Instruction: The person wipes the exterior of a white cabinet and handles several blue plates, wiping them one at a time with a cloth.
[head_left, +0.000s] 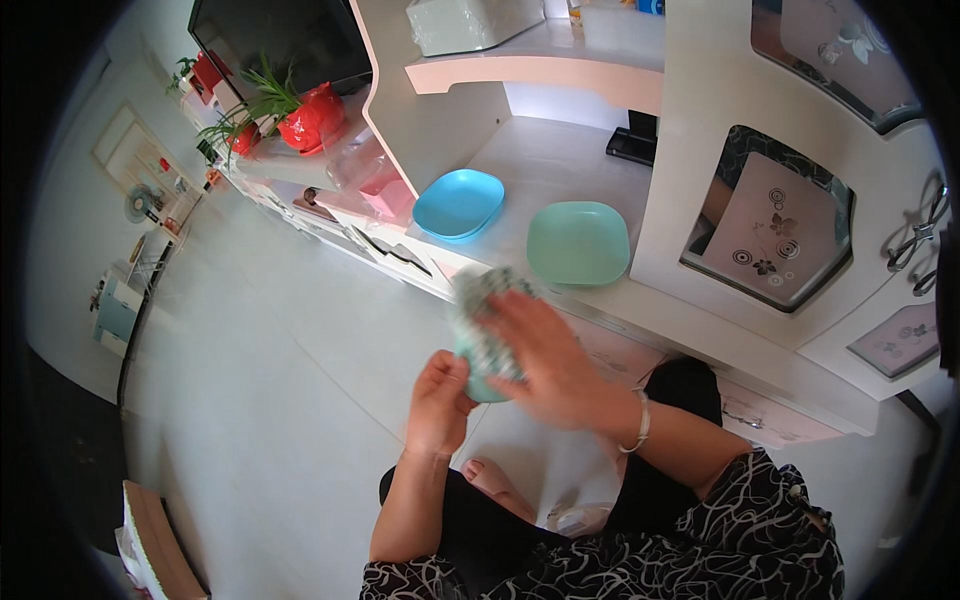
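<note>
My left hand (441, 397) pinches the near edge of a mint-green plate (484, 388), held above the floor in front of me. Over most of that plate lies a grey-and-white patterned cloth (491, 319), pressed flat under my right hand (544, 352). Motion blurs the cloth and the right hand's fingers. On the cabinet shelf beyond, a blue plate (459, 202) sits to the left, seemingly with another blue one beneath it. A pale green plate (577, 244) rests to its right, close to the shelf's front edge.
The white cabinet shelf (540, 161) carries a black stand (632, 142) at the back. Left of it are a pink box (386, 195), red plant pots (311, 120) and a television (281, 45). Cabinet doors (772, 217) rise at right. A cardboard box (157, 532) lies on the floor, lower left.
</note>
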